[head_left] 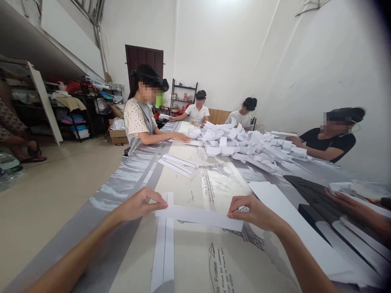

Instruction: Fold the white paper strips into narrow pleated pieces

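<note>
A white paper strip [201, 216] is stretched level between my two hands, above the printed tablecloth. My left hand [142, 204] pinches its left end between thumb and fingers. At its right part, my right hand [252, 211] pinches the upper edge in the same way. Beneath the left end, long white strips [163, 252] lie lengthwise on the cloth, with a thin dark line between them; the held strip crosses over them.
A large heap of folded white paper [241, 140] covers the table's far right. More strips [177, 165] lie ahead. White sheets [284, 219] are at the right, near another person's hand [360, 207]. Several people sit or stand around the table [100, 228].
</note>
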Available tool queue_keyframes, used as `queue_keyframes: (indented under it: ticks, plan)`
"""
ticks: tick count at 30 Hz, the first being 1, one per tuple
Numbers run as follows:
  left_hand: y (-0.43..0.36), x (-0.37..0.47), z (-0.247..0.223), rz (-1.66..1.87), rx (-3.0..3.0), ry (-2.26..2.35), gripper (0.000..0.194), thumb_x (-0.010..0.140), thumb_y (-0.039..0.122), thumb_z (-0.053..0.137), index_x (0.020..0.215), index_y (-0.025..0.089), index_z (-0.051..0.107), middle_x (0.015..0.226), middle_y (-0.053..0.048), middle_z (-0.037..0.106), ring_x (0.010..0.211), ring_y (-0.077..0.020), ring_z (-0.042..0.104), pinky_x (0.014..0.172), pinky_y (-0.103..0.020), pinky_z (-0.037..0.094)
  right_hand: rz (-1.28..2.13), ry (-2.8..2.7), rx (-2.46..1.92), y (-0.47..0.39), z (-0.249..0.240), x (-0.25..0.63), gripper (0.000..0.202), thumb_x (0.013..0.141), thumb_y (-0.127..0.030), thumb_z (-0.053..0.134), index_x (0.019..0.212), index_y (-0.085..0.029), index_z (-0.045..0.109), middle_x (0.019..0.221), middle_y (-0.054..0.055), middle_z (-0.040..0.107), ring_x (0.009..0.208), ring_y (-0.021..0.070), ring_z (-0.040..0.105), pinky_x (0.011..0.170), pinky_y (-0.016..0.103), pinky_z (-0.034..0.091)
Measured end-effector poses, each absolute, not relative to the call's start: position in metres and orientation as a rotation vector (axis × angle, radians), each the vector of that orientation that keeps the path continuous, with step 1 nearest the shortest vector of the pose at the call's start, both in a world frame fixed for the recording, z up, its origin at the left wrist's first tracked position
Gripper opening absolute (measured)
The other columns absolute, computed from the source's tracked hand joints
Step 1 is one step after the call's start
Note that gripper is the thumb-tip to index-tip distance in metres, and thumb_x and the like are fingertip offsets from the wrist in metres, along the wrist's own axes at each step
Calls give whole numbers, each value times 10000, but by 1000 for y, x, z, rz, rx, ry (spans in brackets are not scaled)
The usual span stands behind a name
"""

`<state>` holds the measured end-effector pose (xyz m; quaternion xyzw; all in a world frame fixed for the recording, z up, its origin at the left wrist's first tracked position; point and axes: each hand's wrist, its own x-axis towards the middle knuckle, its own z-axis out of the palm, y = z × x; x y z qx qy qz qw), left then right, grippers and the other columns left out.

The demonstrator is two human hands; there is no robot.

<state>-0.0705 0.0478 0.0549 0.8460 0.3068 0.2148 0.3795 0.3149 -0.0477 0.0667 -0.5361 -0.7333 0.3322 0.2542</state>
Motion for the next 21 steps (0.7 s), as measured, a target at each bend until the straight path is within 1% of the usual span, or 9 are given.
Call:
queue_keyframes:
  ticks: [4, 8, 12, 14, 16, 17, 19, 21]
  plan:
    - [59, -83, 51, 523, 2131, 816, 372, 915, 499, 649, 798, 182, 806, 784, -31, 738, 728, -168, 606, 650, -226, 438, 893, -1934, -1415, -44, 63, 334, 284, 850, -518, 720, 817, -251, 810, 844, 47, 713, 765, 204, 644, 759, 359, 531]
    - [60, -86, 49, 456, 2080, 801, 373, 926, 496, 635, 820, 187, 814, 817, -35, 752, 755, -179, 624, 682, -233, 455, 841, -1792, -1375, -43, 60, 338, 304, 854, -529, 732, 819, -234, 795, 836, 45, 701, 758, 196, 622, 725, 343, 508]
    - [59, -85, 50, 358, 2052, 707, 420, 958, 506, 590, 832, 168, 806, 735, -31, 719, 684, -157, 600, 654, -224, 449, 702, -1617, -1350, -41, 57, 336, 294, 841, -512, 764, 803, -221, 770, 828, 44, 699, 752, 191, 604, 710, 333, 487]
    - [60, -85, 50, 381, 2038, 693, 428, 959, 504, 594, 794, 159, 788, 708, -27, 700, 661, -147, 590, 639, -221, 441, 616, -1476, -1366, -39, 54, 334, 294, 841, -511, 766, 824, -218, 764, 865, 49, 711, 797, 202, 620, 753, 341, 509]
    - [62, -86, 48, 461, 2013, 707, 426, 955, 497, 608, 757, 155, 768, 707, -29, 700, 658, -147, 598, 646, -225, 445, 551, -1257, -1349, -35, 50, 330, 315, 855, -527, 747, 901, -216, 766, 982, 66, 729, 925, 231, 656, 849, 368, 538]
    - [63, -85, 47, 514, 1995, 720, 420, 953, 495, 613, 757, 155, 764, 709, -29, 704, 657, -149, 605, 652, -228, 450, 558, -1152, -1321, -33, 48, 327, 340, 863, -539, 735, 970, -217, 762, 1063, 78, 729, 1008, 250, 664, 902, 390, 545]
    - [64, -81, 44, 630, 1951, 758, 409, 954, 493, 615, 778, 158, 769, 706, -29, 712, 661, -152, 620, 663, -234, 458, 668, -1033, -1244, -31, 43, 315, 426, 876, -558, 716, 1145, -228, 723, 1204, 98, 705, 1131, 278, 658, 965, 432, 553]
    - [60, -71, 39, 725, 1902, 780, 406, 955, 491, 617, 783, 158, 775, 698, -32, 720, 675, -157, 637, 679, -236, 467, 836, -1036, -1182, -30, 37, 296, 494, 892, -560, 700, 1274, -251, 659, 1252, 103, 691, 1152, 281, 664, 971, 454, 565]
